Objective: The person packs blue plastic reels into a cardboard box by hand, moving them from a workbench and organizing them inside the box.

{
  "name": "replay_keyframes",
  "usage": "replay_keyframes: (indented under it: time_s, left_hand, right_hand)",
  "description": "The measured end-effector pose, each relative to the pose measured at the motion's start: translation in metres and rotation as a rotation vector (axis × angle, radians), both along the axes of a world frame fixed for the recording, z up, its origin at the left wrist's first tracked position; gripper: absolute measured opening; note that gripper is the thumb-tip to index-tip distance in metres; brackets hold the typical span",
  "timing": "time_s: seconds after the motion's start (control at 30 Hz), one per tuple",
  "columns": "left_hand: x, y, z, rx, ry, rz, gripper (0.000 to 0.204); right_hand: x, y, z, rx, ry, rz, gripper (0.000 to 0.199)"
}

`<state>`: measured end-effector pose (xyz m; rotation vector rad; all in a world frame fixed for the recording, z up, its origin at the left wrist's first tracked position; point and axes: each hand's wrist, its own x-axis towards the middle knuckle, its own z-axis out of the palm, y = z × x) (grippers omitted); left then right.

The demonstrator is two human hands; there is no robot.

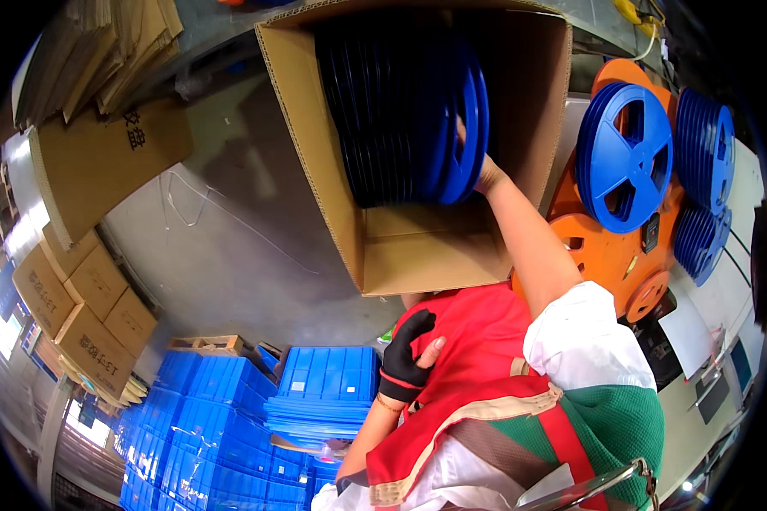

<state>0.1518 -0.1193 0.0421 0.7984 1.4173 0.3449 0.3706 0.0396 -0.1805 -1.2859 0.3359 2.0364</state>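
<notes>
Fingers (461, 129) of right hand (487, 175) grasp a blue reel (483, 102) through its slot, probably for steadiness. Left hand (406, 358), loosely curled below them, holds nothing.

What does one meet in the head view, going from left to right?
Stacked brown cartons, stacked blue bins, gloved left hand, right hand holding a blue reel, larger-looking blue reels, upper far-right blue reels.

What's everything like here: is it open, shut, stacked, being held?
Cardboard box: open, partly filled
Blue reel: upright, gripped
Shadowed reels: in a row
Right hand: inside box, gripping the reel
Left hand: gloved, loosely curled, empty
Reels at right: side by side
Blue bins: stacked
Cartons at left: closed, stacked
</notes>
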Motion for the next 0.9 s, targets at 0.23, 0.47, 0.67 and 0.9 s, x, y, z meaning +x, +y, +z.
replay_keyframes:
  time_s: [0.23,0.47,0.67,0.9]
  left_hand:
    - [0.011,0.007,0.021,0.065,0.039,-0.085,0.042]
    - [0.029,0.014,0.05,0.136,0.093,-0.21,0.04]
    - [0.04,0.019,0.069,0.304,0.206,-0.452,0.041]
    - [0.057,0.017,0.08,0.28,0.188,-0.539,0.044]
  right_hand:
    - [0.021,-0.051,0.043,0.241,-0.574,0.106,0.048]
    - [0.109,-0.107,0.13,0.591,-1.78,0.203,0.024]
    - [0.184,-0.157,0.099,0.024,-1.878,0.745,0.066]
    - [0.186,-0.168,0.162,0.606,-2.055,0.482,0.035]
